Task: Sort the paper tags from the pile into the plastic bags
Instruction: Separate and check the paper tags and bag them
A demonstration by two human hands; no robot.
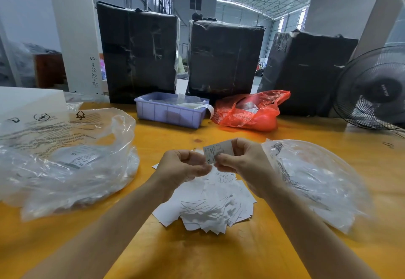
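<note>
A pile of white paper tags (210, 204) lies on the yellow table (197, 254) in front of me. Above it, my right hand (243, 164) pinches one printed paper tag (215, 150) between thumb and fingers. My left hand (179, 169) is beside it with curled fingers, its fingertips at the tag's lower edge; whether it grips the tag is unclear. A clear plastic bag (65, 160) with printed tags inside lies open at the left. A second clear plastic bag (315, 180) lies open at the right.
A lilac plastic bin (168, 112) and a red plastic bag (249, 112) sit at the back of the table. Behind them stand three black wrapped bundles (138, 53). A black fan (372, 88) stands at the far right, a white box (28, 101) at the far left.
</note>
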